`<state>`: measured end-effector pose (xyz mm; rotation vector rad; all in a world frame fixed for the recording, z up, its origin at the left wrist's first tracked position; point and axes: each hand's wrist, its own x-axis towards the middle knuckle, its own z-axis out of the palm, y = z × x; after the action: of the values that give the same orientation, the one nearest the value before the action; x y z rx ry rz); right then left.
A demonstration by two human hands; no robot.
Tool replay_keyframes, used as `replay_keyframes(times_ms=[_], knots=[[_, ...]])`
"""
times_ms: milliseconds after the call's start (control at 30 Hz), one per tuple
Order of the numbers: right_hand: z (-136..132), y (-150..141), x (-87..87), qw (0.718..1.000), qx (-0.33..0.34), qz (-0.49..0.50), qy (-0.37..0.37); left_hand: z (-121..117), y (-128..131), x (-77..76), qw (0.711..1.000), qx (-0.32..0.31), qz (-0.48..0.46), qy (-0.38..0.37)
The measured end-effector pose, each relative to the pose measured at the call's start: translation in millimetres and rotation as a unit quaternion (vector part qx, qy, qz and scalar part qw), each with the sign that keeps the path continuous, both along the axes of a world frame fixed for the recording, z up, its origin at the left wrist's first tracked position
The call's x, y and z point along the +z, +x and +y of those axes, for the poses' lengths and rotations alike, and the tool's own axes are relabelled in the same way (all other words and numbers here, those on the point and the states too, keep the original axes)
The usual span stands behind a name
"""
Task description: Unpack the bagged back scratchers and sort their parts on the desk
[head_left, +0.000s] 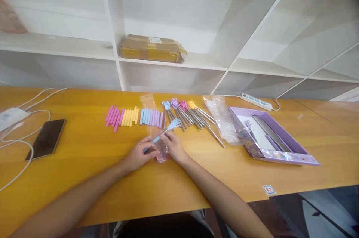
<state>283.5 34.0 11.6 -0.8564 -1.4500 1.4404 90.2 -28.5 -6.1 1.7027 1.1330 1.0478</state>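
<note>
A light blue back scratcher (174, 123) with a hand-shaped head and a metal rod lies slanted between my hands. My left hand (139, 154) is closed around its light blue grip. My right hand (174, 148) pinches the rod just below the head. Under my fingers is a clear plastic bag with a pinkish bottom (162, 157). Beyond my hands lie loose grip sleeves in rows: pink (113, 117), yellow (129, 117), blue (145, 116) and purple (156, 118). To their right, several metal scratcher rods (193, 116) fan out with blue, purple, pink and yellow heads.
A purple box (297, 146) with a scratcher and other pieces inside stands at the right, beside crumpled clear plastic (223, 120). At the left are a phone (46, 139) and white cables. A power strip (256, 101) and white shelves with a taped parcel (151, 48) are behind.
</note>
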Motion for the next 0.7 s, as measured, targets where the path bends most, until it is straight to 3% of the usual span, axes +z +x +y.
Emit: replay_keyframes(times_ms=[133, 233, 367, 433, 567, 700], knots=[[14.6, 22.8, 19.8, 0.979, -0.148, 0.133, 0.043, 3.8, -2.3, 3.8, 0.993, 0.077, -0.086, 0.014], [22.3, 39.9, 28.1, 0.972, -0.181, 0.133, 0.074, 5.0, -6.3, 9.7, 0.98, 0.16, -0.119, 0.027], [15.3, 40.5, 17.7, 0.988, -0.096, -0.009, 0.117, 4.5, -10.7, 15.5, 0.966, 0.214, -0.13, 0.067], [9.3, 35.0, 10.5, 0.984, -0.036, -0.072, 0.159, 4.4, -11.3, 15.5, 0.961, 0.231, -0.135, 0.07], [5.3, 30.8, 5.7, 0.943, 0.039, -0.184, 0.275, 5.7, -11.4, 11.0, 0.96, 0.233, -0.141, 0.062], [8.9, 35.6, 6.6, 0.902, 0.033, -0.27, 0.336, 9.0, -14.2, 3.2, 0.955, 0.251, -0.15, 0.044]])
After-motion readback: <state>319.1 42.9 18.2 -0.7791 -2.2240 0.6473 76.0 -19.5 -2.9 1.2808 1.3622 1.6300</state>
